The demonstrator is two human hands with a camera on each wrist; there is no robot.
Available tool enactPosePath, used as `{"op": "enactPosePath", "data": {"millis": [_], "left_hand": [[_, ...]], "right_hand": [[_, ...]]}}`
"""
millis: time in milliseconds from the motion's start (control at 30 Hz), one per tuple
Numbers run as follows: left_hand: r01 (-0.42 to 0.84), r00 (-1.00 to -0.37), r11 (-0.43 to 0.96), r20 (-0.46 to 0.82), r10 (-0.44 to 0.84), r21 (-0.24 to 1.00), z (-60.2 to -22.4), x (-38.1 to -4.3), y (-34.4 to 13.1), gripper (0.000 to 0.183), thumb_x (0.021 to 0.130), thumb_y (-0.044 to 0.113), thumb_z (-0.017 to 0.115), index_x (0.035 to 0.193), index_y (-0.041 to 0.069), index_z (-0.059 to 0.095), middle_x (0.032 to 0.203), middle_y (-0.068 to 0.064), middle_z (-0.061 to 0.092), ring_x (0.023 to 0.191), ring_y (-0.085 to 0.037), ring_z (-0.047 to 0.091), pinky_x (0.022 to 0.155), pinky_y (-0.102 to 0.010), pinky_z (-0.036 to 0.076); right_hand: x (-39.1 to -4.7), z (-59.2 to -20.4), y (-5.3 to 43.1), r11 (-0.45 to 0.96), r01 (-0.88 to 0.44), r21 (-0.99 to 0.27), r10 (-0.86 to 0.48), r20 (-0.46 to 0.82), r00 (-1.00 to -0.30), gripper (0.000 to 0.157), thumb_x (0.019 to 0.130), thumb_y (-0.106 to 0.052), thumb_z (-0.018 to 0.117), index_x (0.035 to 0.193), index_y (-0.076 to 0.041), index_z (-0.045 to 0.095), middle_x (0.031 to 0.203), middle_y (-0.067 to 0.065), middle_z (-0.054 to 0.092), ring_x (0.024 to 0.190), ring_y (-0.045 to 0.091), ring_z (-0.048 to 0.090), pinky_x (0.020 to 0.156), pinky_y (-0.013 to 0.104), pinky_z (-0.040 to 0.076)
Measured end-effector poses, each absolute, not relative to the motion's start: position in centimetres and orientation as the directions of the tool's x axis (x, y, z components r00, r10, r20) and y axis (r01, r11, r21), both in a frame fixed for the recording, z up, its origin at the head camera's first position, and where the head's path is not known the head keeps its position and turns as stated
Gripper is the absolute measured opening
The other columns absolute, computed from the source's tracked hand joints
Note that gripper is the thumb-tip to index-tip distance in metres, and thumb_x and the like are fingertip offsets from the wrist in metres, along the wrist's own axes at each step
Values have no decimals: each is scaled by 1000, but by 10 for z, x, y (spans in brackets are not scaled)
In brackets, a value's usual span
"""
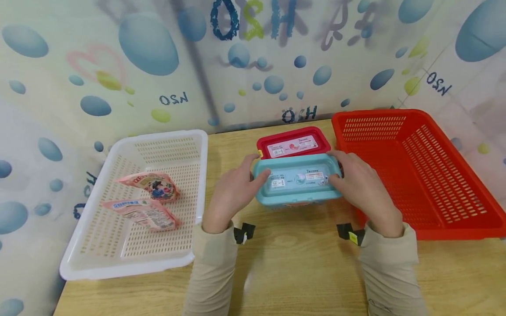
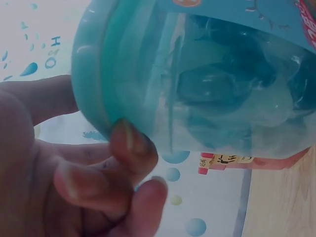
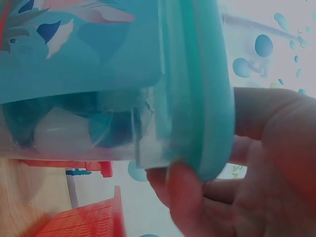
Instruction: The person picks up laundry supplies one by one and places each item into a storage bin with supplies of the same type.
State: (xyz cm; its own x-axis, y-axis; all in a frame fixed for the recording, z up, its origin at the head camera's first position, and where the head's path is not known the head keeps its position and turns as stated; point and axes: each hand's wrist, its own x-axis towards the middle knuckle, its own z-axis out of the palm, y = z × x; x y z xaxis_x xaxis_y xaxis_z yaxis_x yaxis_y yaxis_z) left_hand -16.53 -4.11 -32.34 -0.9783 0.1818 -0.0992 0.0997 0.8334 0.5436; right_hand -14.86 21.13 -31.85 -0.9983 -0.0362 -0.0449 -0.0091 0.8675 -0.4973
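A clear plastic tub with a turquoise lid point(image 1: 298, 189) is held between both hands over the table. My left hand point(image 1: 234, 189) grips the lid's left end, thumb on top and fingers curled under the rim, as the left wrist view shows. At the opposite end my right hand point(image 1: 365, 186) grips the lid the same way. Through the tub's clear wall point(image 2: 222, 89), blue and whitish pieces show. Right behind it stands a second tub with a red lid point(image 1: 294, 144), partly covered by the turquoise one.
On the left, a white plastic basket point(image 1: 199, 184) holds two pink packets point(image 1: 148, 215). A larger red basket point(image 1: 419, 232) stands on the right, close to my right hand. Behind the wooden table point(image 1: 292, 272) rises a wall printed with blue drops point(image 1: 148, 44).
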Motion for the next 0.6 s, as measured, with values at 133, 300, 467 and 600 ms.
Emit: {"op": "enactPosePath", "data": {"millis": [133, 300, 467, 600], "left_hand": [[110, -981, 828, -76, 181, 550, -323, -165, -40, 59, 84, 54, 47, 135, 25, 33, 80, 4, 55, 64, -15, 52, 54, -28, 42], [154, -976, 801, -37, 214, 579, -325, -163, -35, 61, 85, 52, 47, 136, 21, 33, 88, 2, 58, 70, -15, 53, 59, -29, 44], [155, -981, 785, -2, 196, 600, -325, -163, -35, 60, 85, 49, 50, 135, 20, 33, 98, 1, 59, 73, -16, 53, 63, -29, 45], [173, -979, 774, 19, 204, 610, -323, -162, -37, 57, 86, 47, 49, 134, 21, 33, 87, 1, 58, 67, -15, 52, 58, -27, 44]], "right_hand": [[-149, -319, 211, 866, 2, -501, -23, -44, -999, 71, 74, -21, 71, 134, -6, 35, 114, 18, 45, 93, 31, 43, 66, 43, 49], [-148, -320, 215, 861, 21, -509, 14, -16, -1000, 73, 73, -18, 71, 135, -7, 35, 116, 19, 45, 94, 32, 43, 65, 45, 50], [-151, -321, 214, 842, 12, -540, 29, 24, -999, 72, 75, -18, 69, 137, -9, 34, 120, 19, 45, 95, 33, 43, 66, 45, 50], [-151, -318, 215, 814, 18, -581, 64, 58, -996, 66, 77, -16, 67, 136, -11, 36, 118, 17, 48, 93, 32, 44, 65, 44, 50]]}}
